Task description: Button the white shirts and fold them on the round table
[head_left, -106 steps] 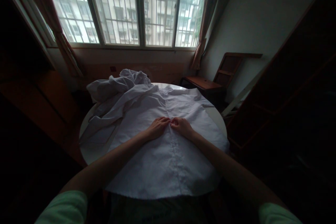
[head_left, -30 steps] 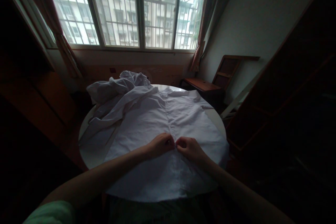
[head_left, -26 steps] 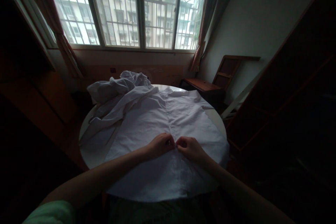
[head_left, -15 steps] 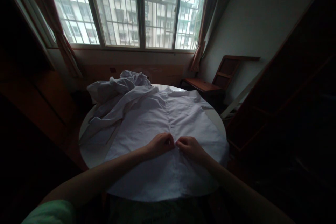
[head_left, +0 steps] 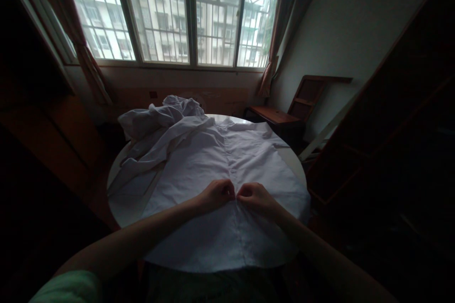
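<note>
Hands on the centre line: left hand (head_left: 216, 194) and right hand (head_left: 259, 198), both bare, now sit nearer the wearer than a few seconds ago, having come down the lengthwise middle seam.
Bearing on the work: the upper part of the seam lies uncovered; attention seems to be on a lower stretch.
Sleeve: short, pale green fabric (head_left: 67, 286), at lower left; left forearm slopes inward from it, right forearm mirrors it.
Pose: wrists low over the cloth, knuckles up, the hands facing each other, tips almost meeting.
Fingers: thumb and forefinger of each curled into a narrow pinch, apparently closed on cloth at the seam; the exact part gripped is too dim to tell.
Garment: white woven garment (head_left: 199, 239), spread under both hands, near hem at the table's near side, faint creases around the pinch.
Table: round, pale, smooth-topped table (head_left: 128, 209), bare at the left rim.
Heap: crumpled white cloth (head_left: 149, 120), far left; whether joined to the garment, cannot tell.
Chair: reddish-brown wooden chair (head_left: 273, 113), beyond, right.
Window: wide, barred glass window (head_left: 159, 23), farthest.
</note>
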A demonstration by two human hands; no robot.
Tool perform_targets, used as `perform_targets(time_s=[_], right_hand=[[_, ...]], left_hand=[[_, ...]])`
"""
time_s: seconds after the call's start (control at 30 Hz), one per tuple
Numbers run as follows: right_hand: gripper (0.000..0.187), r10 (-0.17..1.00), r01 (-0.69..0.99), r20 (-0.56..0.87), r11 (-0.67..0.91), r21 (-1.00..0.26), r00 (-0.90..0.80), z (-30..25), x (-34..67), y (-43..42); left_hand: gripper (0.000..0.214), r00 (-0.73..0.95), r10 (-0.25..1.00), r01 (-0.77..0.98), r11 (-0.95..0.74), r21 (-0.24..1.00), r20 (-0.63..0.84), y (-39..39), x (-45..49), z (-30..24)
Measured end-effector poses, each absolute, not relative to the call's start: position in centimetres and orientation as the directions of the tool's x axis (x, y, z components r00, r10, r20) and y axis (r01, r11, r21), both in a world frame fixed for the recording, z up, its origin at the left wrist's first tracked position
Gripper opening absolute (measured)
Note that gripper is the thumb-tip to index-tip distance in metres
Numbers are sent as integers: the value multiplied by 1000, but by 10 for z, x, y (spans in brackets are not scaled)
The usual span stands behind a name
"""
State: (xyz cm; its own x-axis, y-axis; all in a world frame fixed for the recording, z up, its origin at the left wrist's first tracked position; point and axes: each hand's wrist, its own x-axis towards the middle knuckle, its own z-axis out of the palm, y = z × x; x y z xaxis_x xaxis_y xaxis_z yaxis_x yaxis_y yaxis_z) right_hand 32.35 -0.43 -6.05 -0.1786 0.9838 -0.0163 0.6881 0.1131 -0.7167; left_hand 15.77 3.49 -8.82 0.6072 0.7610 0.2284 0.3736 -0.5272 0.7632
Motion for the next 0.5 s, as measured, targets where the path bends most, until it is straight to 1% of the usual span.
perform_targets(time_s=[0.17, 0.3, 0.43, 0.5], right_hand=[[12, 982, 712, -8, 130, -690, -187, -63, 322, -2], [12, 983, 741, 16, 148, -655, -182, -65, 322, -1], [13, 980, 746, 5, 155, -648, -199, -64, 323, -1], [13, 979, 748, 2, 155, -646, -201, -64, 324, -2]], left_hand=[[7, 591, 771, 384, -527, 758, 237, 33, 158, -86], [13, 632, 741, 355, -536, 766, 226, 33, 158, -85], [5, 689, 686, 378, -616, 691, 235, 36, 155, -85], [6, 707, 662, 392, -660, 641, 250, 38, 154, -85]])
